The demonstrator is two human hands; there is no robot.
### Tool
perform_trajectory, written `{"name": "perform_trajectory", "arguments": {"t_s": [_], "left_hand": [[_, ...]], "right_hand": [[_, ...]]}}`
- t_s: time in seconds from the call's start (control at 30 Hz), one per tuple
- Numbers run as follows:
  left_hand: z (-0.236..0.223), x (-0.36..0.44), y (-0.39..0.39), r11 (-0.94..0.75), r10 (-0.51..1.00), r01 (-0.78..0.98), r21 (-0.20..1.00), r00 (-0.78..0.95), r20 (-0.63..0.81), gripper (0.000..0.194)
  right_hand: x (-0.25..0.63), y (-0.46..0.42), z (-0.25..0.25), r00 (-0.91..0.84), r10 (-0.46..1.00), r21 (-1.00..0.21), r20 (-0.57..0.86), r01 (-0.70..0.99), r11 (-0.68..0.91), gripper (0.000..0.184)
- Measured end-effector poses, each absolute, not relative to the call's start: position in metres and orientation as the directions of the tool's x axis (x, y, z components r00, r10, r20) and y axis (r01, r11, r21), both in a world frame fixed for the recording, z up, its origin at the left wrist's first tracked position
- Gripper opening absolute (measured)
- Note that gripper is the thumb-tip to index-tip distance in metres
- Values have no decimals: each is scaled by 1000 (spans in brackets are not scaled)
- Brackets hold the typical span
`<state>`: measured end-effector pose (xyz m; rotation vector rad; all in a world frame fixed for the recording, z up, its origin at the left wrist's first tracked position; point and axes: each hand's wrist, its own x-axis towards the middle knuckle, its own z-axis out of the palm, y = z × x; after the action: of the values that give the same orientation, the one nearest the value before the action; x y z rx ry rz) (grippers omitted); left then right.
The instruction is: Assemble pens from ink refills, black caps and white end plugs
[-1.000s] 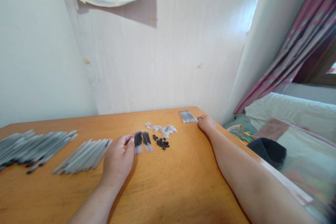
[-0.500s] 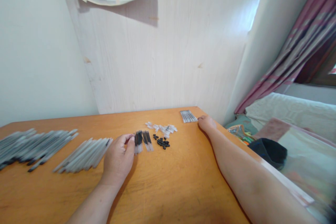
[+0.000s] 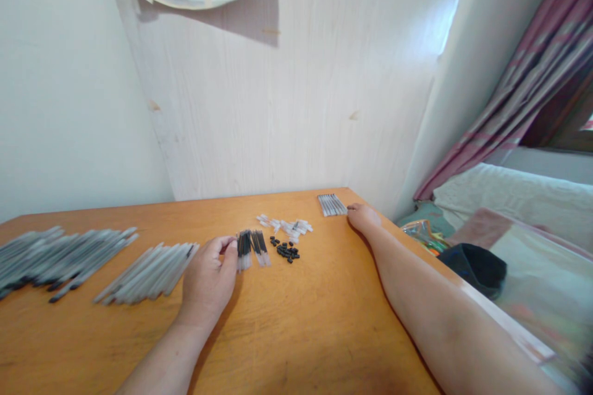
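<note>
My left hand (image 3: 210, 268) rests on the table with thumb and fingertips pinched together at the left edge of a group of pen refills (image 3: 250, 245), black above and clear below. What sits in that pinch, if anything, is hidden. Stretched out to the far right, my right hand (image 3: 364, 218) has its fingers closed beside a neat row of pens (image 3: 332, 204). Its fingertips are at the row's right end, and I cannot make out what they hold. Small black plugs (image 3: 288, 252) and short white-clear caps (image 3: 291, 228) lie between the hands.
Left of my left hand lie clear pen barrels (image 3: 146, 274) and, farther out, a larger pile of barrels with black tips (image 3: 83, 256). The wooden table (image 3: 296, 321) ends at a wall behind. Off its right edge are a dark open bag (image 3: 477, 268) and a covered bed.
My right hand has shifted very slightly left, closer to the row of pens. The left hand and the laid-out parts look unchanged.
</note>
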<state>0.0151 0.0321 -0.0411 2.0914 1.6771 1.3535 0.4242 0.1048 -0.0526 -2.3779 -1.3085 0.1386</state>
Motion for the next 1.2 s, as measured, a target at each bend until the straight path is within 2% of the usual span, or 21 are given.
{"name": "perform_trajectory", "arguments": {"t_s": [0.53, 1.2], "left_hand": [[-39, 15, 30, -364, 840, 714, 599, -27, 543, 32], [-44, 14, 35, -361, 838, 713, 601, -36, 545, 32]], "right_hand": [[428, 109, -58, 545, 830, -400, 116, 791, -463, 41], [428, 109, -65, 627, 757, -485, 185, 728, -485, 41]]}}
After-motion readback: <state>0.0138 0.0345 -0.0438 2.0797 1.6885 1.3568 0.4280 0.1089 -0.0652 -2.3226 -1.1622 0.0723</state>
